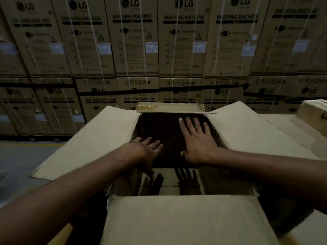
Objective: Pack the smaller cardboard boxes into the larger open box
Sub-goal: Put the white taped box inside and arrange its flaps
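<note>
- The larger open box (177, 218) stands directly below the person, all four flaps folded outward so the mouth is clear for loading.
- Left hand (147, 151) and right hand (195, 140) hover over the opening, each grip spread flat and holding nothing.
- A smaller box (313, 114) waits at the far right, apparently not yet packed; the dark interior hides any contents.

Stacked washing-machine cartons (184, 41); grey, seemingly concrete floor (23, 156).

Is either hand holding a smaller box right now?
No, the left hand and right hand are both empty, fingers spread over the large open box.
</note>
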`<state>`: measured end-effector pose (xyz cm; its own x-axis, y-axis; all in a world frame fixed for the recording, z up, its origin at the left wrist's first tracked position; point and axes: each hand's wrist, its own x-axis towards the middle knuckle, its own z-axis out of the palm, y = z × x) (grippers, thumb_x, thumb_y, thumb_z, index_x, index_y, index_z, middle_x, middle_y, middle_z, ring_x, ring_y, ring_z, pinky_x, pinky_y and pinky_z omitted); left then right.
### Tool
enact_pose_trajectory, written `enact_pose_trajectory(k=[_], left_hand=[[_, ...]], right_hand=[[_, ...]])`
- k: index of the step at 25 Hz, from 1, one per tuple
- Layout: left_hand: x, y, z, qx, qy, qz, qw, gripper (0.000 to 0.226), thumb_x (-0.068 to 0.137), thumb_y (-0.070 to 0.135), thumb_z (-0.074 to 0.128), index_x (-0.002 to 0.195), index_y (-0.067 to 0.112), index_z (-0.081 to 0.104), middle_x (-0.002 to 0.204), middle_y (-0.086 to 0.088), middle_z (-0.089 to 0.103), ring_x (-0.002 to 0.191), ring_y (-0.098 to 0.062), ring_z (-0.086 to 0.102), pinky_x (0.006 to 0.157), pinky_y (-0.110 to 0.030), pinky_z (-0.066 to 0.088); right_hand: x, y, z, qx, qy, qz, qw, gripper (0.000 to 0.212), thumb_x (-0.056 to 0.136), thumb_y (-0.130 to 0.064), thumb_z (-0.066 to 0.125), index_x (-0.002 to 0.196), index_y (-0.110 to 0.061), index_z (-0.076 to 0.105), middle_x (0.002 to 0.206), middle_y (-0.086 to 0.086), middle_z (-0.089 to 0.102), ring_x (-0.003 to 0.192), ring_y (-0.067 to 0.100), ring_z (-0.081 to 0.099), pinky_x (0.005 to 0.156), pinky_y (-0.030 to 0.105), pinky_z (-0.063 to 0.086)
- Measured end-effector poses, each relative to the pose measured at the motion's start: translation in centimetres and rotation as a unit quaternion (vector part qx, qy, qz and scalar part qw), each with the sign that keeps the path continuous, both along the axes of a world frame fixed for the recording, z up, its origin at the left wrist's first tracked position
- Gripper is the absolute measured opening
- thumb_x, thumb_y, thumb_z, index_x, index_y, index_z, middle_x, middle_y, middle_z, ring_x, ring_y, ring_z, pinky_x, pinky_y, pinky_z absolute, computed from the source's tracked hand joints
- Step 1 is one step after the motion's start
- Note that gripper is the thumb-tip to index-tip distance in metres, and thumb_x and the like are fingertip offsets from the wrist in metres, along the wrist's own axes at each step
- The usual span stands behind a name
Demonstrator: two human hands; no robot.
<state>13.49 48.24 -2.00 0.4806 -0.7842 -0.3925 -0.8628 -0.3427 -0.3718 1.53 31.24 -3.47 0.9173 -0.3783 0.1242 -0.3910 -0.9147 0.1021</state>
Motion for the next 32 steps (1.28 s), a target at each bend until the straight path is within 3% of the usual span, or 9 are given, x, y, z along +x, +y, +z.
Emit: enact_pose_trajectory(k=[4,8,11,13,16,22,24,27,32], left_hand=[[2.0,0.2,2.3,-0.102,-0.008,0.002,0.995,0.100,0.093,0.066,0.054,0.162,0.028,-0.007,0.171,0.001,-0.003,0.157,-0.028,-0.003,0.125,-0.051,0.008],[3.4,-0.2,3.8,-0.158,-0.021,0.003,0.987,0.099,0.095,0.064,0.052,0.162,0.028,-0.010,0.172,0.000,-0.002,0.158,-0.027,-0.001,0.125,-0.051,0.010],[4.9,-0.6,4.4,-0.196,-0.036,0.012,0.980,0.098,0.096,0.063,0.052,0.162,0.026,-0.011,0.171,-0.001,-0.005,0.158,-0.024,-0.004,0.126,-0.050,0.005],[6.5,-0.8,4.7,-0.215,-0.043,0.032,0.975,0.096,0.097,0.063,0.050,0.163,0.026,-0.009,0.171,-0.002,-0.006,0.157,-0.025,-0.006,0.125,-0.050,0.001],[9.3,-0.5,3.9,-0.224,-0.025,0.102,0.969,0.094,0.096,0.063,0.050,0.162,0.028,-0.008,0.171,-0.001,-0.007,0.157,-0.026,-0.008,0.123,-0.055,-0.002],[10.0,-0.4,2.5,-0.242,0.014,0.178,0.954,0.077,0.103,0.057,0.039,0.164,0.029,0.000,0.172,0.000,-0.002,0.158,-0.026,-0.001,0.124,-0.055,0.003],[9.2,0.0,2.9,-0.257,0.009,0.175,0.950,0.077,0.103,0.056,0.040,0.164,0.028,0.003,0.172,-0.001,0.001,0.157,-0.026,0.003,0.125,-0.055,0.006],[7.1,1.7,3.5,-0.250,0.005,0.175,0.952,0.083,0.100,0.061,0.043,0.163,0.027,0.001,0.172,-0.003,0.004,0.157,-0.025,0.007,0.124,-0.059,0.012],[2.0,5.9,3.5,-0.188,-0.004,0.206,0.960,0.090,0.096,0.064,0.045,0.162,0.032,-0.008,0.171,-0.002,-0.008,0.157,-0.028,-0.003,0.119,-0.068,0.008]], right_hand=[[3.2,-3.4,3.0,-0.059,-0.059,0.043,0.996,0.133,0.081,-0.070,0.068,0.152,-0.034,-0.038,0.160,0.004,-0.044,0.149,0.034,-0.035,0.122,0.066,-0.009],[7.4,-7.3,3.9,-0.059,-0.054,0.036,0.996,0.141,0.075,-0.067,0.078,0.152,-0.038,-0.037,0.161,0.006,-0.042,0.150,0.037,-0.033,0.120,0.067,-0.008],[9.1,-9.8,2.8,-0.029,-0.013,0.022,0.999,0.126,0.080,-0.048,0.082,0.163,-0.032,-0.013,0.173,0.009,0.001,0.158,0.036,0.009,0.122,0.064,0.023],[9.3,-10.7,1.7,-0.051,-0.014,0.024,0.998,0.094,0.087,-0.029,0.076,0.162,-0.028,0.019,0.157,0.006,0.044,0.139,0.029,0.046,0.109,0.055,0.046],[9.7,-11.0,1.6,-0.064,-0.071,0.023,0.995,0.059,0.093,-0.011,0.064,0.147,-0.024,0.047,0.129,0.005,0.067,0.114,0.026,0.062,0.094,0.049,0.056],[9.8,-11.6,1.1,-0.065,-0.031,0.042,0.997,0.075,0.096,-0.010,0.060,0.161,-0.022,0.025,0.160,0.005,0.042,0.140,0.029,0.045,0.112,0.049,0.044],[9.2,-10.8,0.9,-0.032,-0.010,0.024,0.999,0.088,0.095,-0.019,0.065,0.164,-0.025,0.012,0.169,0.008,0.024,0.152,0.032,0.027,0.123,0.052,0.026],[6.3,-9.1,1.0,-0.004,0.018,-0.068,0.998,0.105,0.092,-0.036,0.070,0.164,-0.033,-0.007,0.172,0.013,-0.004,0.157,0.042,-0.004,0.121,0.066,0.002],[-2.4,-5.3,1.9,-0.006,0.037,-0.162,0.986,0.105,0.091,-0.035,0.065,0.163,-0.031,-0.011,0.171,0.017,-0.006,0.156,0.047,-0.001,0.118,0.073,0.007]])
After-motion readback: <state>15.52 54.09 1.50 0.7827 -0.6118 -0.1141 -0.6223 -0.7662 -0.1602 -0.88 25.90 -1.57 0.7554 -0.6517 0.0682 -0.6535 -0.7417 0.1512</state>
